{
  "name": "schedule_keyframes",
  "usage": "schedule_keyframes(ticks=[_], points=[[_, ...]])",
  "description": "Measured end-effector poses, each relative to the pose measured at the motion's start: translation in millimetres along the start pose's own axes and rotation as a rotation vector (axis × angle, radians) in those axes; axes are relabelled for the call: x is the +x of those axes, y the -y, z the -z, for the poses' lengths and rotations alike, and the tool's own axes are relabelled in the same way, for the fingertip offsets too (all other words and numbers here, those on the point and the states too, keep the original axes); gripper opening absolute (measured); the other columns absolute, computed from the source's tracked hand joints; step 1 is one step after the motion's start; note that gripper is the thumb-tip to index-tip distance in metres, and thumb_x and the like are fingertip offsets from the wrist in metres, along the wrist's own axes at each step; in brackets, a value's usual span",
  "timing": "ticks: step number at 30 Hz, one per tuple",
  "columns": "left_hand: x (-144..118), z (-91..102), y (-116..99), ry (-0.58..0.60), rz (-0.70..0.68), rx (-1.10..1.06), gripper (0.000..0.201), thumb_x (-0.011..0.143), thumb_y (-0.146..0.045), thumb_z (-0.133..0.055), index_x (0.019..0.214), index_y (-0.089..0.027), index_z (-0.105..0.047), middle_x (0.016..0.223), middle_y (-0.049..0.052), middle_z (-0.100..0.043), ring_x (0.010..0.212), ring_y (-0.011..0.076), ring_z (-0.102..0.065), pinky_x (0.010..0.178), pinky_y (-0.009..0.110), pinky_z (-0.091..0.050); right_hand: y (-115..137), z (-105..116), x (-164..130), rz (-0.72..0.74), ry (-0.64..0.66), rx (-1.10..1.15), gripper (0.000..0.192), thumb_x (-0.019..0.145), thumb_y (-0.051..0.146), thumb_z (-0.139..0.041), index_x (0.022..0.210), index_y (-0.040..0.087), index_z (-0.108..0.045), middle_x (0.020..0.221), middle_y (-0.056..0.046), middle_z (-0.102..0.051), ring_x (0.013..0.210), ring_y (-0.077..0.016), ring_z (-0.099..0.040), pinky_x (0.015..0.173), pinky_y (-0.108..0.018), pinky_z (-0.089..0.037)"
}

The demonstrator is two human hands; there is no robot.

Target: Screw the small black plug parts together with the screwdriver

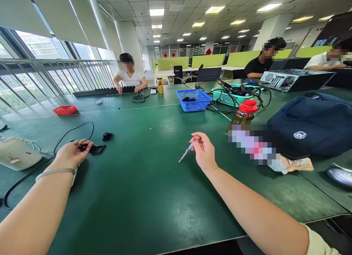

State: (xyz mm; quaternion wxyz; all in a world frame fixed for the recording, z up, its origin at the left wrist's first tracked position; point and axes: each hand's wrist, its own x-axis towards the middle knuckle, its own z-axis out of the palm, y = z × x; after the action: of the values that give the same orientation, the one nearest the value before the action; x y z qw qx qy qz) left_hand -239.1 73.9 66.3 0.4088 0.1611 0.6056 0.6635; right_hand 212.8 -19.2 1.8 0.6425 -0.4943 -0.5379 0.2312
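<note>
While we look down over the green bench (154, 181), we see our right hand (204, 152) raised a little above it, near the middle, with its grip closed around the handle of a small screwdriver (187, 151). The tool has a clear handle and a thin metal shaft; its long axis runs from the fingers down and to the left, so the tip points toward our left side and nearly reaches the bench surface.

Our left hand (72, 153) rests on the bench well apart from the right one, palm turned partly up. Its fingers are loosely curled and the fingertips touch a small black part (83, 146); we cannot tell if they really pinch it or only lie against it. Just beside this part lies a flat black cover (96, 149), and a little farther back another small black piece (107, 136). A black cable (72, 132) curves around behind the left hand.

So the black parts lie to the left of the screwdriver tip, on the line of its shaft, and the left hand is clearly the nearer one to them. Farther away stand a blue basket (194, 99), a red tray (65, 110) and a bottle with a red cap (245, 114), and other persons sit at the far benches
</note>
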Motion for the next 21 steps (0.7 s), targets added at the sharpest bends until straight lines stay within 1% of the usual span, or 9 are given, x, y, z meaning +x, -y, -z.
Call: schedule_keyframes(ticks=[3,5,8,10,13,15,17,19,21], points=[[-0.8,-0.6,-5.6,0.010,0.014,0.109,0.024,0.087,0.004,-0.039,0.088,-0.009,-0.058,0.085,0.007,-0.056,0.073,0.0078,-0.061,0.057,0.013,-0.056,-0.6,-1.1,0.0,0.015,0.007,0.004,0.021,0.090,0.035,-0.050,0.102,0.022,-0.060,0.083,-0.003,-0.065,0.069,-0.0164,-0.060,0.066,-0.033,-0.052],[-1.3,-0.9,-5.7,0.019,-0.057,0.187,0.025,0.086,0.008,-0.040,0.086,-0.009,-0.058,0.083,0.004,-0.056,0.068,0.0045,-0.059,0.056,0.008,-0.053,-1.6,-1.5,0.0,0.024,0.012,0.005,0.021,0.090,0.035,-0.050,0.103,0.022,-0.060,0.083,-0.003,-0.065,0.069,-0.0163,-0.060,0.066,-0.033,-0.053],[1.1,0.2,-1.3,0.046,-0.127,0.253,0.017,0.088,0.001,-0.048,0.086,-0.009,-0.060,0.081,0.003,-0.060,0.064,0.0039,-0.059,0.054,0.008,-0.051,-2.6,-1.6,-0.1,0.040,0.017,0.010,0.020,0.090,0.035,-0.051,0.103,0.022,-0.060,0.083,-0.003,-0.065,0.069,-0.0164,-0.061,0.066,-0.033,-0.053],[6.3,2.2,1.3,0.073,-0.148,0.337,0.010,0.090,-0.007,-0.053,0.088,-0.009,-0.063,0.080,0.003,-0.062,0.059,0.0042,-0.058,0.048,0.009,-0.047,-2.3,-1.4,-0.5,0.047,0.014,0.010,0.020,0.090,0.035,-0.051,0.103,0.022,-0.060,0.082,-0.003,-0.065,0.070,-0.0166,-0.061,0.066,-0.034,-0.053],[17.7,4.6,1.6,0.046,-0.171,0.413,0.015,0.093,-0.012,-0.050,0.088,-0.009,-0.064,0.074,0.002,-0.061,0.053,0.0036,-0.055,0.041,0.009,-0.040,-1.0,-0.7,-0.9,0.050,0.009,0.009,0.020,0.090,0.034,-0.051,0.103,0.022,-0.060,0.082,-0.002,-0.065,0.070,-0.0166,-0.061,0.066,-0.034,-0.053],[24.8,5.1,0.1,0.023,-0.167,0.401,0.022,0.096,-0.012,-0.044,0.087,-0.009,-0.064,0.072,0.003,-0.061,0.054,0.0047,-0.056,0.042,0.010,-0.041,-0.2,-0.2,-0.9,0.050,0.008,0.010,0.019,0.090,0.034,-0.051,0.103,0.023,-0.060,0.082,-0.003,-0.065,0.070,-0.0167,-0.062,0.066,-0.034,-0.053],[30.0,5.3,-1.1,0.017,-0.158,0.387,0.024,0.095,-0.009,-0.040,0.087,-0.009,-0.063,0.072,0.003,-0.060,0.056,0.0066,-0.058,0.046,0.012,-0.046,0.2,0.1,-0.6,0.050,0.009,0.012,0.019,0.090,0.033,-0.051,0.103,0.022,-0.060,0.082,-0.003,-0.065,0.071,-0.0169,-0.062,0.066,-0.034,-0.054],[33.4,6.1,-1.1,0.015,-0.159,0.378,0.021,0.090,-0.004,-0.042,0.090,-0.010,-0.062,0.072,0.003,-0.060,0.060,0.0084,-0.060,0.053,0.015,-0.052,0.3,0.1,-0.6,0.051,0.017,0.010,0.019,0.090,0.033,-0.051,0.103,0.022,-0.060,0.082,-0.003,-0.065,0.072,-0.0173,-0.063,0.067,-0.034,-0.054],[36.0,8.2,0.2,0.023,-0.175,0.386,0.023,0.083,0.001,-0.046,0.094,-0.010,-0.064,0.074,0.003,-0.061,0.064,0.0093,-0.062,0.059,0.018,-0.055,0.1,-0.3,-0.9,0.053,0.028,0.005,0.019,0.090,0.033,-0.051,0.103,0.023,-0.061,0.082,-0.003,-0.066,0.073,-0.0177,-0.063,0.067,-0.035,-0.054]])
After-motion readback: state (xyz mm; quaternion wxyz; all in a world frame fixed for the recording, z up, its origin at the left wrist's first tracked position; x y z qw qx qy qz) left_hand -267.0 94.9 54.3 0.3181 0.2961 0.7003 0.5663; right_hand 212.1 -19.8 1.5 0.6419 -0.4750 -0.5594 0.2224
